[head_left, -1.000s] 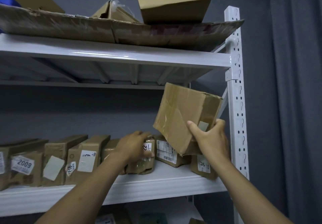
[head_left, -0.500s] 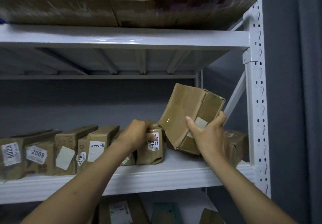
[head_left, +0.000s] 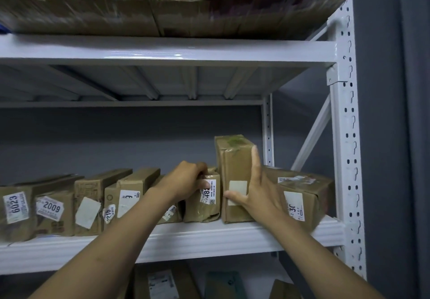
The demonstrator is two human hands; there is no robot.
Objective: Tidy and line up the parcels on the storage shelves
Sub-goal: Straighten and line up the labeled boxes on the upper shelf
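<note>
A tall brown parcel (head_left: 235, 173) stands upright on the white middle shelf (head_left: 209, 238). My right hand (head_left: 258, 194) lies against its right side with straight fingers, thumb across its front under a blank white label. Just left of it, my left hand (head_left: 186, 182) grips the top of a smaller taped parcel marked 482 (head_left: 204, 205). A row of brown labelled parcels (head_left: 58, 208) runs leftward along the shelf. A wider parcel marked 30 (head_left: 302, 196) lies to the right, partly behind my right hand.
The white perforated upright (head_left: 344, 135) bounds the shelf on the right, with a grey curtain (head_left: 407, 112) beyond. Flattened cardboard (head_left: 162, 12) and boxes sit on the top shelf. More parcels (head_left: 162, 282) show on the shelf below.
The tilted parcel in my right hand came down and now stands upright on the shelf. My right hand shifted from gripping it to lying flat against its side. My left hand stayed on the small parcel.
</note>
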